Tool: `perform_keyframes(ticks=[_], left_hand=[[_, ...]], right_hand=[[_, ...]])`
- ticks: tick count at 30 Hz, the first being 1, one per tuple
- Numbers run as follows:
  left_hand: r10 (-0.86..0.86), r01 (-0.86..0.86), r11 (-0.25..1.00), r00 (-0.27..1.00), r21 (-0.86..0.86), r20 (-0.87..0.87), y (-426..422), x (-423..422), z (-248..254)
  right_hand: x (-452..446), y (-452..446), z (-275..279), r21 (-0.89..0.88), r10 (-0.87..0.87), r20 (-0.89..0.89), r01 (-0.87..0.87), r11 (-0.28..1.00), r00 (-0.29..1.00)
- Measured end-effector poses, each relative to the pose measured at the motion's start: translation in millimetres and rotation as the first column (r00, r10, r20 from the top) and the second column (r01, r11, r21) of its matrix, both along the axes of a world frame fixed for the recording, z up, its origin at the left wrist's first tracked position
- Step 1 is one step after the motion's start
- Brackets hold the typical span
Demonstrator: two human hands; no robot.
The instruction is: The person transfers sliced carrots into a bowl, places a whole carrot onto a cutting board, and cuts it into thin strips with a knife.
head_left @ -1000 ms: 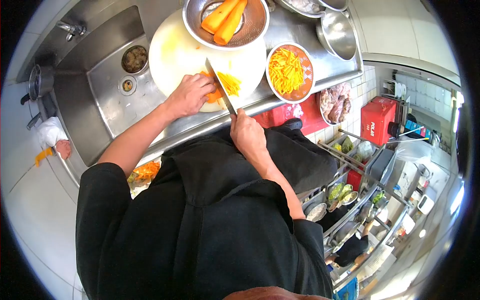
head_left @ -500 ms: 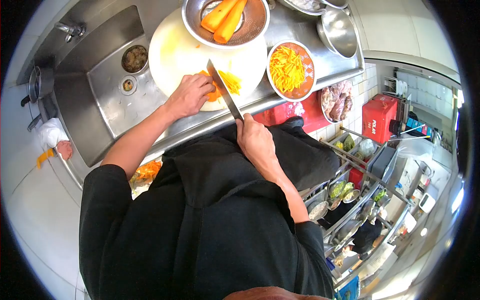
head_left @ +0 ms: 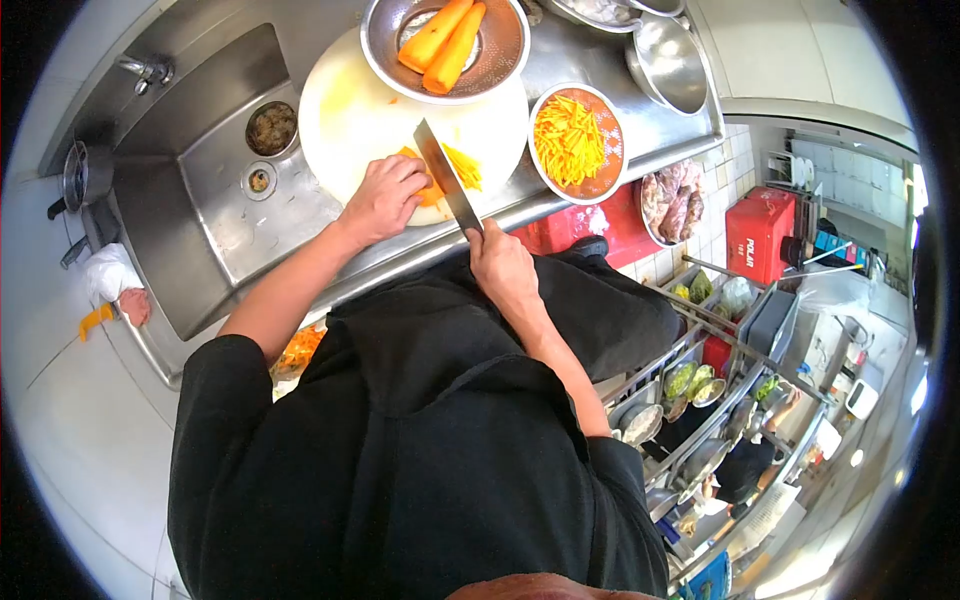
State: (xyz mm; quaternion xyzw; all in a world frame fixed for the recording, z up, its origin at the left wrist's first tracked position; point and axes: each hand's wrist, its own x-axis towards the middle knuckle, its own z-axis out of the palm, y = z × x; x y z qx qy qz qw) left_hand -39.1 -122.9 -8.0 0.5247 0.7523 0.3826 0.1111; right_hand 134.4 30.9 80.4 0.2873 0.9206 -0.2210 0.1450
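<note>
My right hand (head_left: 503, 262) grips the handle of a broad-bladed kitchen knife (head_left: 447, 172), its tip pointing away from me over a round white cutting board (head_left: 328, 125). Against the blade's left side, the curled fingers of my left hand (head_left: 384, 200) press down on a piece of orange carrot (head_left: 430, 193), partly hidden by the fingers. Thin carrot strips (head_left: 464, 170) lie just right of the blade. A metal colander (head_left: 512, 68) holding two peeled carrots (head_left: 455, 55) sits at the board's far edge. Right of the board, a white-rimmed bowl (head_left: 622, 150) contains carrot shreds (head_left: 568, 140).
A steel sink (head_left: 235, 235) with a tap (head_left: 145, 72) is on the left. Metal bowls (head_left: 672, 65) stand at the counter's far right. Below the counter are a container of raw meat (head_left: 672, 203) and a red cooler (head_left: 762, 235). Another person (head_left: 745, 470) is beyond the shelves.
The view has shifted slightly. Both hands stay at the board with the knife and carrot, and the blade sits a little differently beside the left fingers. The other person's arm now shows.
</note>
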Motion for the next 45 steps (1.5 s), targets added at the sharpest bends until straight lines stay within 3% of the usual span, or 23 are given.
perform_keyframes(ticks=[4, 7, 10, 16, 24, 27, 29, 36, 37, 40, 45], left_hand=[[0.075, -0.075, 0.993, 0.997, 0.095, 0.004, -7.6, -0.5, 5.6], [-0.015, 0.016, 0.994, 1.0, 0.11, -0.002, -14.8, -13.4, -0.7], [-0.122, 0.124, 0.989, 0.992, 0.08, -0.026, -10.6, -23.3, 0.7], [-0.185, 0.183, 0.982, 0.981, -0.042, -0.052, -1.9, -32.4, 0.9], [-0.18, 0.179, 0.98, 0.984, -0.084, -0.004, -1.5, -31.3, 6.4], [-0.17, 0.169, 0.983, 0.985, -0.075, -0.003, -3.8, -29.0, 1.5], [-0.155, 0.154, 0.987, 0.988, -0.054, -0.015, -2.6, -30.0, -0.7], [-0.131, 0.131, 0.991, 0.991, -0.012, -0.008, -4.2, -27.2, -1.5], [-0.131, 0.131, 0.991, 0.991, -0.001, -0.006, -3.1, -26.8, -2.6], [-0.12, 0.12, 0.992, 0.993, -0.042, 0.017, -4.3, -25.7, -3.4], [-0.116, 0.116, 0.993, 0.993, 0.016, -0.01, -2.8, -28.5, -1.8]], right_hand=[[0.9, -2.2, -0.5, 0.001, 0.007, -0.013, -0.007, 1.0, 1.0], [-2.2, -6.6, 2.7, 0.013, 0.006, -0.005, -0.006, 1.0, 1.0], [-7.0, -7.2, 7.3, 0.044, 0.028, -0.031, -0.026, 0.999, 0.999], [-5.5, -4.8, 41.1, 0.065, 0.081, -0.021, -0.08, 0.995, 0.996], [2.8, -4.0, 46.2, 0.065, 0.109, 0.015, -0.109, 0.992, 0.994], [-5.0, -7.8, -4.4, 0.185, 0.164, -0.084, -0.146, 0.972, 0.983], [-12.8, -3.5, -7.1, 0.131, 0.134, -0.041, -0.128, 0.983, 0.99], [-0.4, -1.9, 43.1, 0.079, 0.127, 0.025, -0.128, 0.989, 0.992], [-0.8, -3.3, 31.9, 0.088, 0.105, 0.093, -0.113, 0.99, 0.99], [-10.6, -7.6, -2.3, 0.119, 0.125, 0.006, -0.125, 0.985, 0.992], [-10.0, -1.3, 26.8, 0.094, 0.136, 0.013, -0.136, 0.986, 0.991]])
